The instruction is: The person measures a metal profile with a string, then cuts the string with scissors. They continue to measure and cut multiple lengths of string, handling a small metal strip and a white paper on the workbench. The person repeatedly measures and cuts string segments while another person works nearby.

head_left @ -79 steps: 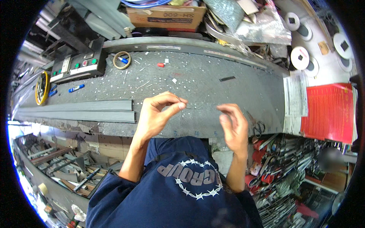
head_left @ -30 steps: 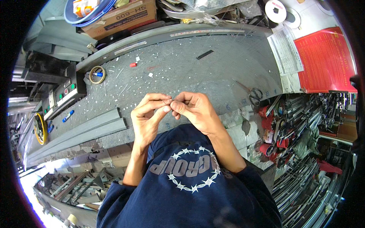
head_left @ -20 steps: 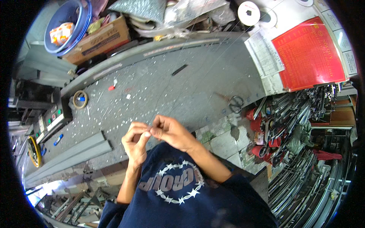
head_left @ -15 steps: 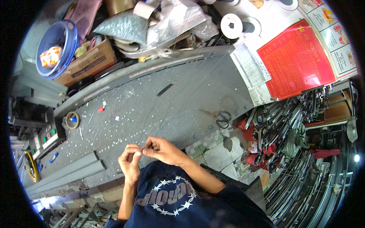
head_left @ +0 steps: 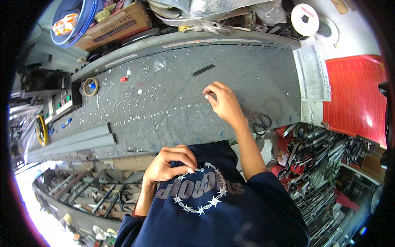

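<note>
My left hand is drawn in close to my dark shirt front, its thumb and fingers closed together. Whatever sits in that pinch, if anything, is too small to make out. Out over the grey worktable, my right hand has its fingers curled and thumb pressed in. Any thing between those fingertips is hidden too. Fine dark threads stretch across the table from the back right. Black-handled scissors lie right of my right forearm, and a flat black strip lies beyond the hand.
Small white bits are scattered over the tabletop. A tape roll, a red piece and grey metal profiles lie to the left. At the back stands a cardboard box; a white spool is back right. Metal strips crowd the right.
My hands were together at the fingertips and are now apart. The right went forward and right over the table; the left came back against my shirt. The view shifted as well.
</note>
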Demonstrator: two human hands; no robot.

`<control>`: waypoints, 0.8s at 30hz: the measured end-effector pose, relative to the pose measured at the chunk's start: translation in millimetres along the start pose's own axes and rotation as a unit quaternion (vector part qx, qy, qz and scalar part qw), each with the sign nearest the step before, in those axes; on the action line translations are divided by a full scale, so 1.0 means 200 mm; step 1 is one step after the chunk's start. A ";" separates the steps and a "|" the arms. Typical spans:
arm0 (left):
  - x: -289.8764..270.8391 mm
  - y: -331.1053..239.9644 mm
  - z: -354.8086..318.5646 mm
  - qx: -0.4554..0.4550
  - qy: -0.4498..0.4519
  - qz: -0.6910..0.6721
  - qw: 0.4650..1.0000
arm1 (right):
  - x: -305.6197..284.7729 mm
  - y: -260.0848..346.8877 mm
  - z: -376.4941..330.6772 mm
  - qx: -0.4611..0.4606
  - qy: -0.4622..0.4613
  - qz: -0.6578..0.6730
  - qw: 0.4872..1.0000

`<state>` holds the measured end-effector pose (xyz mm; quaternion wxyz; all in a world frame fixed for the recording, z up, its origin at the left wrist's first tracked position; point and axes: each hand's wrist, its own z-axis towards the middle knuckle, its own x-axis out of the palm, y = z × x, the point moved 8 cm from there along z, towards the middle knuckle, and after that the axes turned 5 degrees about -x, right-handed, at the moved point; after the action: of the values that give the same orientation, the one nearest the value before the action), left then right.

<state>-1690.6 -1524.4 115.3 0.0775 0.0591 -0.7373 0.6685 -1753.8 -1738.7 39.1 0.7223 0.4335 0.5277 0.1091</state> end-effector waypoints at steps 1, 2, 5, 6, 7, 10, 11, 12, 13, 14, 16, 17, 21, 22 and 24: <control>0.01 0.01 0.02 -0.007 -0.018 -0.002 1.000 | 0.00 0.02 0.05 -0.064 -0.003 -0.020 0.998; 0.02 0.03 0.04 -0.023 -0.032 -0.009 0.999 | 0.02 0.03 0.08 -0.114 -0.001 -0.046 0.992; -0.01 0.04 0.02 0.003 -0.103 -0.068 0.992 | 0.07 0.02 0.12 -0.161 0.046 -0.054 0.984; -0.05 0.02 -0.02 0.042 -0.140 -0.088 0.985 | -0.01 0.01 0.11 -0.153 -0.003 -0.006 0.988; -0.11 0.01 -0.09 0.064 -0.201 -0.123 0.970 | -0.09 -0.05 0.10 -0.111 -0.024 0.029 0.993; -0.29 -0.01 -0.33 0.141 -0.387 -0.100 0.906 | -0.29 -0.20 -0.01 0.035 -0.014 0.114 0.993; -0.34 -0.01 -0.39 0.162 -0.408 -0.127 0.889 | -0.34 -0.22 -0.07 0.052 -0.011 0.149 0.987; -0.40 0.00 -0.46 0.167 -0.464 -0.131 0.860 | -0.35 -0.23 -0.13 0.054 0.030 0.133 0.989; -0.45 0.02 -0.50 0.169 -0.498 -0.142 0.839 | -0.31 -0.21 -0.19 0.017 0.084 0.078 0.993; -0.48 0.03 -0.52 0.163 -0.524 -0.146 0.823 | -0.26 -0.17 -0.26 -0.053 0.123 0.031 0.990; -0.49 0.01 -0.46 0.181 -0.495 -0.124 0.841 | -0.09 -0.12 -0.41 -0.154 0.160 -0.001 0.975; -0.48 0.04 -0.44 0.164 -0.513 -0.129 0.833 | -0.02 -0.12 -0.50 -0.202 0.174 -0.036 0.963; -0.38 0.05 -0.18 0.142 -0.483 -0.080 0.860 | 0.11 -0.21 -0.62 -0.295 0.115 -0.046 0.947; -0.35 0.06 -0.13 0.139 -0.489 -0.085 0.857 | 0.18 -0.23 -0.64 -0.296 0.157 -0.076 0.939; -0.28 0.07 -0.02 0.119 -0.471 -0.058 0.872 | 0.21 -0.22 -0.62 -0.302 0.159 -0.070 0.937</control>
<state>-1637.9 -1520.8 91.1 -0.2481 0.4178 -0.5970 0.6384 -1856.1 -1675.6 -30.8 0.7315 0.1332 0.6072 0.2800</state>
